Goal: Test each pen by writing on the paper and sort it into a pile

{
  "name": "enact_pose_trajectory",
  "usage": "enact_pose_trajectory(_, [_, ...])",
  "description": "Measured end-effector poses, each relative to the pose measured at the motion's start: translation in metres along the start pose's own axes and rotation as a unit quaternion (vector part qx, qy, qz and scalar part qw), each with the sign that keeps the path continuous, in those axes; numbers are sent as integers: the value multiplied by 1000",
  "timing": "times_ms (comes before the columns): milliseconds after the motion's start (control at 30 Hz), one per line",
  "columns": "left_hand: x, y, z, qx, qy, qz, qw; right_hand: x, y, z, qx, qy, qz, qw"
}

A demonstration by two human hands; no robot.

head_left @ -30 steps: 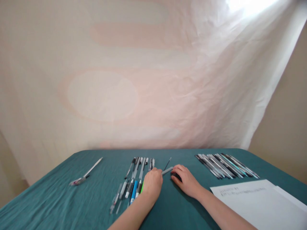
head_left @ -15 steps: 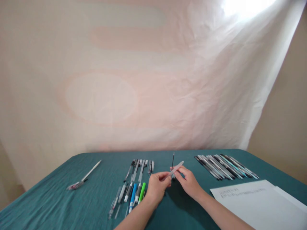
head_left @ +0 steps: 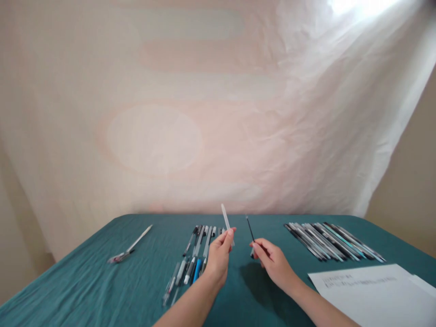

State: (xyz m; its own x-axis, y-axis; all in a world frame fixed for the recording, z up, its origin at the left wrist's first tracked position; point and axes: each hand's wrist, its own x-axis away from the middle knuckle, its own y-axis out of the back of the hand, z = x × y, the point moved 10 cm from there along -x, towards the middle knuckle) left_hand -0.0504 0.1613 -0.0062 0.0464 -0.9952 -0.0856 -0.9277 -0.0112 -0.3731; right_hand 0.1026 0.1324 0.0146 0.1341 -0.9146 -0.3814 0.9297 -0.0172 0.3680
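Observation:
Upright between the thumb and fingers of my left hand (head_left: 218, 260) is a translucent whitish pen barrel (head_left: 225, 216). My right hand (head_left: 272, 262) pinches a thin dark pen refill (head_left: 250, 229), which points up and slightly left. A small dark piece (head_left: 252, 253) shows below the right fingertips; I cannot tell what it is. The barrel and refill are apart. Behind and left of my left hand lie capped pens (head_left: 198, 242) in a row, and nearer me are more pens and markers, one of them blue (head_left: 197, 270), partly hidden by my left forearm.
A dark green cloth (head_left: 88, 272) covers the table. Many slim pens or refills (head_left: 332, 241) lie side by side at the right, behind white paper sheets (head_left: 371, 290) with faint writing. At the left lies a pale stick-like item with a clear and dark end (head_left: 138, 240).
My hands have drawn apart, the left going left with the barrel and the right keeping the refill. The barrel has turned more upright. The view has shifted slightly.

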Motion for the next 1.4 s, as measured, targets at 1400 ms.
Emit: enact_pose_trajectory(1400, [30,-34,30,194,112,79,971,16,-6,30,133,142,-31,980])
